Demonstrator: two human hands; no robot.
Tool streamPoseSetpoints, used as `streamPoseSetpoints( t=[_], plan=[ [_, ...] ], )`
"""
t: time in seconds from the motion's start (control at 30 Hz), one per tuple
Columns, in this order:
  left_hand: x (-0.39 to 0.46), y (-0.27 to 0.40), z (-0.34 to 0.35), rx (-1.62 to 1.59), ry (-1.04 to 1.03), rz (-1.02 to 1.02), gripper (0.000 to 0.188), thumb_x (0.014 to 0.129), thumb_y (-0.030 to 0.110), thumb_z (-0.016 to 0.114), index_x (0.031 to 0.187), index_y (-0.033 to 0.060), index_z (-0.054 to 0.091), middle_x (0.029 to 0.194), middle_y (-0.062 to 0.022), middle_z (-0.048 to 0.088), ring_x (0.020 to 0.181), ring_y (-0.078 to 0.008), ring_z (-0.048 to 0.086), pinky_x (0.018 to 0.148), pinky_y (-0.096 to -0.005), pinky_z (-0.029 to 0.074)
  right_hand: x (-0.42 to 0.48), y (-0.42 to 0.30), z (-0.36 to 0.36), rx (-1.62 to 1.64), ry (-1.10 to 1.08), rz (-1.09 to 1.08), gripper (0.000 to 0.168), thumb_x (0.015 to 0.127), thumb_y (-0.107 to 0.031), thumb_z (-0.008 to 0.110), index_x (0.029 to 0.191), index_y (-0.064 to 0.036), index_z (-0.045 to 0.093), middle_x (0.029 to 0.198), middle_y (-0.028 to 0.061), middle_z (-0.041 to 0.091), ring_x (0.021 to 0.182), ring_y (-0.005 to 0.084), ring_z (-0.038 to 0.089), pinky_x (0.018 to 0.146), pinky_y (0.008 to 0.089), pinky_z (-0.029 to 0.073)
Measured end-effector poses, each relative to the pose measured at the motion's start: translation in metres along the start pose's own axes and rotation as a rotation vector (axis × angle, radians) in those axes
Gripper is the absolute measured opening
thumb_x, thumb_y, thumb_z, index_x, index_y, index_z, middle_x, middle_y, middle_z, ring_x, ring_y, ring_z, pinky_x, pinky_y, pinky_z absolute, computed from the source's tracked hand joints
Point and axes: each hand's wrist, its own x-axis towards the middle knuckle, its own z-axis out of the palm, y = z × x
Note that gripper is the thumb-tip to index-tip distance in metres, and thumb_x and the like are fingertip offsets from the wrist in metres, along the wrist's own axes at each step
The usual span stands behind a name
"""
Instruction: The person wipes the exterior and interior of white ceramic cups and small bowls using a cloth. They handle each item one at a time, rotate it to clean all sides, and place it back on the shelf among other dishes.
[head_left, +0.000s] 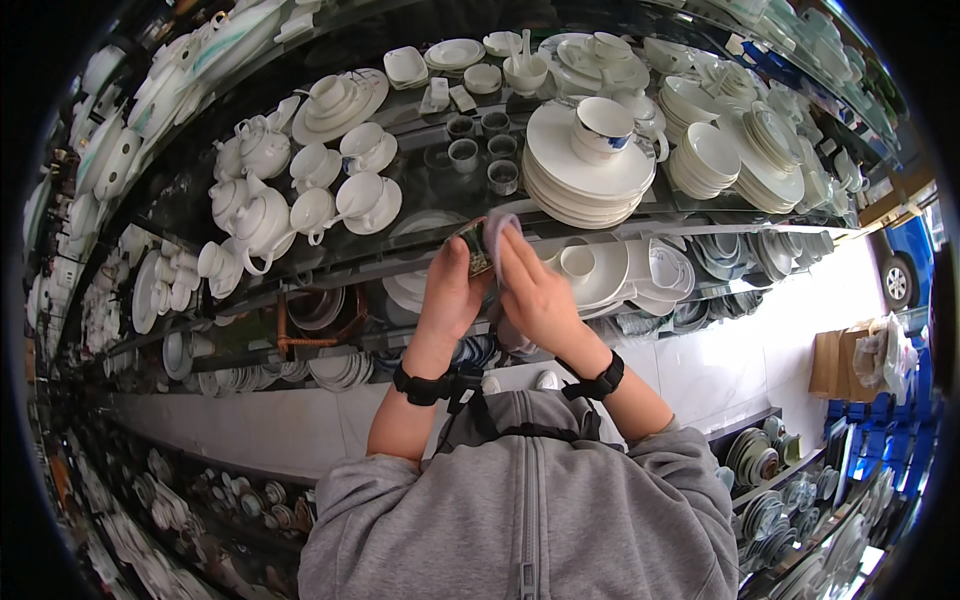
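Note:
My left hand (451, 289) grips a small dark green item (475, 251), which looks like a patterned cup, partly hidden by my fingers and a cloth. In my right hand (536, 289) is a pinkish-grey cloth (501, 227), pressed against the right side of that item. Both hands are raised in front of the edge of a glass shelf (409, 244). Just beyond them on the shelf stand several small dark speckled cups (502, 177). To their right, a stack of white plates (589, 191) carries a white bowl with a blue pattern (604, 127).
White teapots (262, 217) and cups on saucers (367, 202) crowd the shelf at left. Stacked white bowls (703, 161) stand at right. A lower shelf holds white dishes (600, 277) and a brown basket (307, 342). Cardboard boxes (840, 364) rest on the floor at right.

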Motion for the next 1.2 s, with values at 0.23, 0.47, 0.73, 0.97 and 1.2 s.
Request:
streamPoseSetpoints(
  t=[0.23,0.47,0.73,0.97,1.2],
  plan=[
    [0.001,0.006,-0.005,-0.031,0.06,0.06,0.055,0.087,0.035,0.065,0.127,0.0017,0.048,0.12,-0.0071,0.057,0.109,-0.0183,0.056,0.096,-0.0342,0.046,-0.003,0.012,-0.008,0.117,-0.044,0.111,0.069,0.068,0.004,0.054,0.135,-0.006,0.041,0.139,0.0145,0.042,0.095,0.0354,0.06,0.072,0.0404,0.054],
    [0.005,0.005,-0.002,-0.059,0.039,0.083,0.054,0.088,0.034,0.065,0.126,-0.0004,0.047,0.12,-0.0095,0.057,0.111,-0.0217,0.056,0.098,-0.0345,0.044,-0.007,0.0,-0.004,0.112,0.002,0.054,0.054,0.068,0.002,0.056,0.121,-0.005,0.048,0.124,0.0125,0.052,0.091,0.0348,0.061,0.067,0.0392,0.054],
    [0.007,0.006,0.002,-0.04,0.039,0.117,0.054,0.087,0.033,0.066,0.125,-0.0016,0.047,0.117,-0.0101,0.058,0.111,-0.021,0.056,0.096,-0.0337,0.045,-0.008,-0.002,-0.002,0.225,0.041,0.107,0.055,0.068,0.004,0.054,0.122,-0.003,0.047,0.124,0.0144,0.051,0.094,0.0365,0.059,0.069,0.0413,0.052],
    [0.002,0.012,0.007,0.042,0.132,0.055,0.049,0.086,0.011,0.069,0.129,0.0038,0.046,0.115,-0.006,0.057,0.106,-0.0159,0.057,0.092,-0.0294,0.048,-0.017,0.024,-0.011,0.331,0.004,0.112,0.048,0.071,0.005,0.05,0.118,0.001,0.049,0.113,0.0174,0.055,0.095,0.0331,0.059,0.084,0.0334,0.048],
    [0.002,0.007,-0.01,0.588,-0.149,0.106,0.074,0.068,-0.008,0.077,0.132,0.007,0.045,0.122,-0.0028,0.053,0.11,-0.0132,0.054,0.093,-0.0283,0.047,-0.001,0.021,-0.042,0.533,-0.184,0.216,0.052,0.073,0.005,0.049,0.124,0.001,0.05,0.112,0.0187,0.06,0.104,0.0301,0.059,0.09,0.0333,0.045]
  ],
)
